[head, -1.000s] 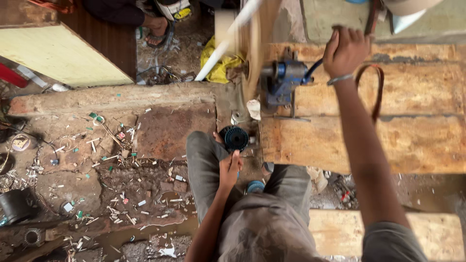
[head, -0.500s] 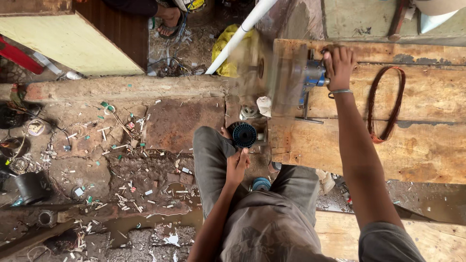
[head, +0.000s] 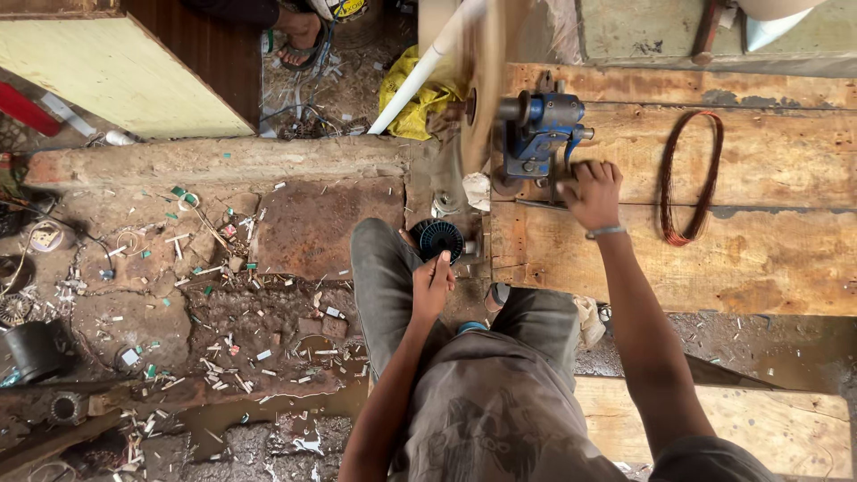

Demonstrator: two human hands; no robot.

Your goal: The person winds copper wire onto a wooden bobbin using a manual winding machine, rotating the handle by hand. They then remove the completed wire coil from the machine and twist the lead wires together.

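Note:
My right hand [head: 592, 192] grips the crank handle of a blue hand-cranked winding machine [head: 536, 134] fixed to a wooden plank bench [head: 759, 250]. A blurred disc [head: 482, 89] on the machine's shaft is spinning. My left hand [head: 432, 284] rests over my knee, fingers pinched just below a dark round spool [head: 440, 238]; whether it holds a wire is too fine to tell. A loop of reddish copper wire [head: 692, 174] lies on the bench right of my right hand.
A white pipe [head: 424, 71] and a yellow cloth [head: 406, 98] lie behind the machine. The dirt floor on the left is strewn with scraps, wire bits and a black cylinder [head: 36, 350]. Another person's sandalled foot [head: 299, 36] is at the top. A pale board [head: 116, 76] is top left.
My right hand has swung down and round on the crank, from above the machine to below it. My left hand stayed by the spool. The view shifted slightly.

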